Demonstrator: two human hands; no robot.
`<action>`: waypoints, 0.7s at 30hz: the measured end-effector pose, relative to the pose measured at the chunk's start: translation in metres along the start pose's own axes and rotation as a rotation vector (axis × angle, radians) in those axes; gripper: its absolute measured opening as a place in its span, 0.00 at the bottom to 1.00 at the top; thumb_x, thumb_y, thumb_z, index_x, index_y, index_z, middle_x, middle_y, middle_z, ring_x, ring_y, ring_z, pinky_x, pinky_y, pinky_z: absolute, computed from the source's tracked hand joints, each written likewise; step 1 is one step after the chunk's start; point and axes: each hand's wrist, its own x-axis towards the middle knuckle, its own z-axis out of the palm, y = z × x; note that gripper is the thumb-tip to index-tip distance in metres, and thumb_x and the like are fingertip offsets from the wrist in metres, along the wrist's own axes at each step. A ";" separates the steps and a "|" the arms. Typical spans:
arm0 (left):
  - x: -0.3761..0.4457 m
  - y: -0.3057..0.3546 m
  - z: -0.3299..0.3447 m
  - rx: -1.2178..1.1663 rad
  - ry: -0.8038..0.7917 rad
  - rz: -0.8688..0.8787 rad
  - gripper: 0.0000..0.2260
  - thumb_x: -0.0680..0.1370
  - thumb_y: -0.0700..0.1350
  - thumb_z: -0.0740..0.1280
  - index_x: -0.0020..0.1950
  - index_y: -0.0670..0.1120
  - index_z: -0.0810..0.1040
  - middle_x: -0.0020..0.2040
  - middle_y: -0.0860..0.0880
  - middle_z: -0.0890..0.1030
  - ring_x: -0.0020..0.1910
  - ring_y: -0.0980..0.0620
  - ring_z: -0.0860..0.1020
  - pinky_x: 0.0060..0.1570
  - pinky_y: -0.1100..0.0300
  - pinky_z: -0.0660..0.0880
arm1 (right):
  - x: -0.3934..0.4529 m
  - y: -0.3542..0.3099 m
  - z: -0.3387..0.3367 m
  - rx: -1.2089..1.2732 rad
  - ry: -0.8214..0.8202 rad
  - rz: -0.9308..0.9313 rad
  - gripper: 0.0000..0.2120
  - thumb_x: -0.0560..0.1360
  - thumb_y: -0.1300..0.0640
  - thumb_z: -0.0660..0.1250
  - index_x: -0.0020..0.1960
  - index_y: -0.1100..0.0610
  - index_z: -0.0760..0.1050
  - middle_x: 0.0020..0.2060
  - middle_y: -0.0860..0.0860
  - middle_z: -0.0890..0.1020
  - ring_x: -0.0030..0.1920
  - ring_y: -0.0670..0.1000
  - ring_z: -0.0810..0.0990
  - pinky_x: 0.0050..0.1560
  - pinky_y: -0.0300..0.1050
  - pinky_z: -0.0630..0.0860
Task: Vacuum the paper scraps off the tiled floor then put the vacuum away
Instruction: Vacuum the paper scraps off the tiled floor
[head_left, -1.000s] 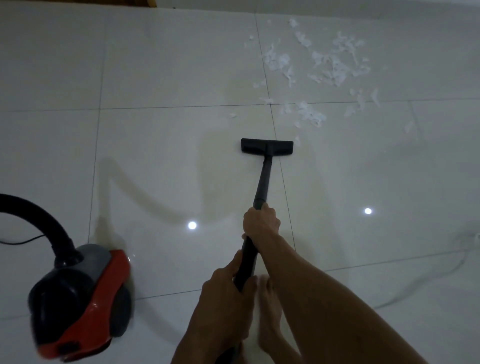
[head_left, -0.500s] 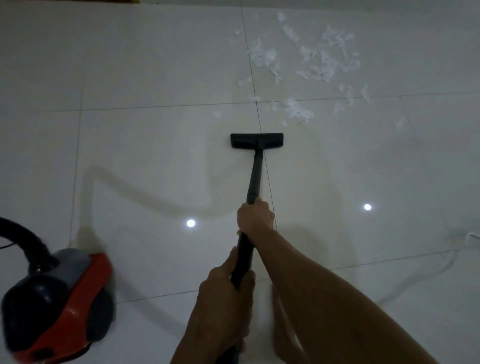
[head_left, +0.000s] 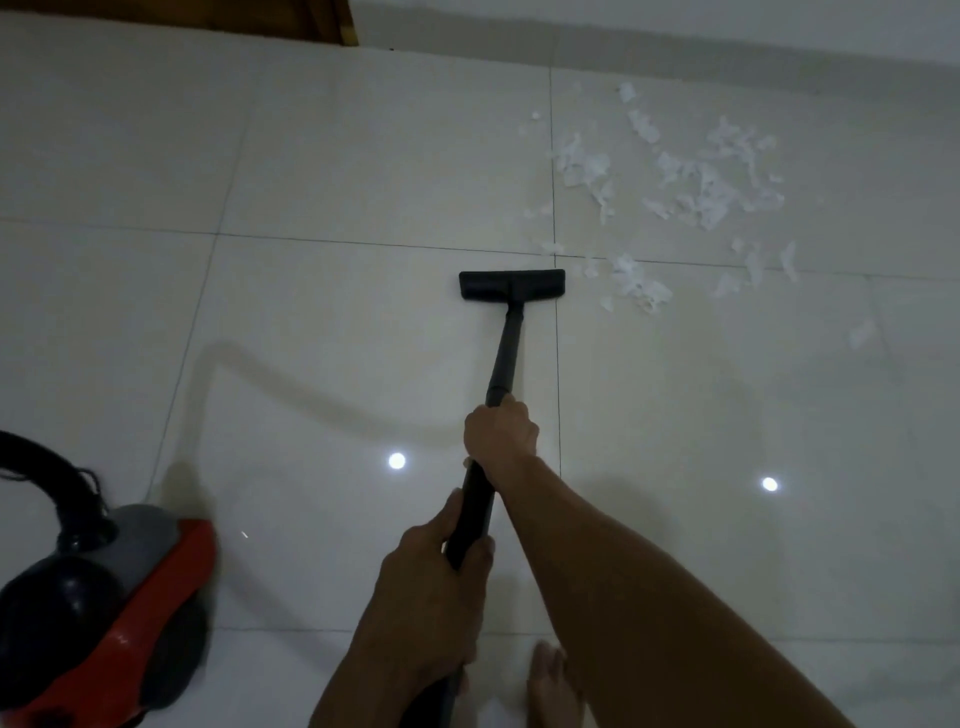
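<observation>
since a second ago my nozzle (head_left: 511, 285) has slid forward and now sits just beside the nearest paper scraps (head_left: 636, 283), so i judge the first pickup is about to begin; the main scatter (head_left: 696, 176) lies farther off on the tiled floor (head_left: 311, 182). my right hand (head_left: 500, 432) is clamped high on the wand (head_left: 503, 364), my left hand (head_left: 431, 592) clamped lower. the vacuum body (head_left: 104, 613) is cut off at the frame edge, its hose (head_left: 47, 467) too
</observation>
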 end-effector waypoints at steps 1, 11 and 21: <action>0.006 0.005 -0.003 0.004 -0.005 0.011 0.22 0.81 0.51 0.62 0.75 0.56 0.64 0.31 0.55 0.73 0.27 0.56 0.73 0.47 0.55 0.80 | 0.006 -0.007 0.000 0.035 0.001 0.021 0.17 0.79 0.60 0.60 0.68 0.60 0.68 0.54 0.57 0.78 0.45 0.54 0.83 0.43 0.47 0.82; 0.101 0.059 -0.047 0.019 -0.026 0.039 0.24 0.81 0.53 0.62 0.76 0.58 0.61 0.42 0.45 0.82 0.38 0.47 0.82 0.47 0.55 0.80 | 0.076 -0.096 -0.020 0.143 0.070 0.092 0.19 0.80 0.58 0.60 0.71 0.57 0.67 0.44 0.54 0.76 0.39 0.55 0.84 0.41 0.52 0.85; 0.183 0.119 -0.090 -0.092 -0.119 0.010 0.23 0.80 0.51 0.62 0.74 0.61 0.62 0.28 0.50 0.75 0.21 0.53 0.76 0.25 0.60 0.75 | 0.153 -0.170 -0.042 -0.058 0.069 0.004 0.17 0.82 0.59 0.54 0.68 0.62 0.70 0.58 0.57 0.75 0.52 0.54 0.77 0.43 0.38 0.65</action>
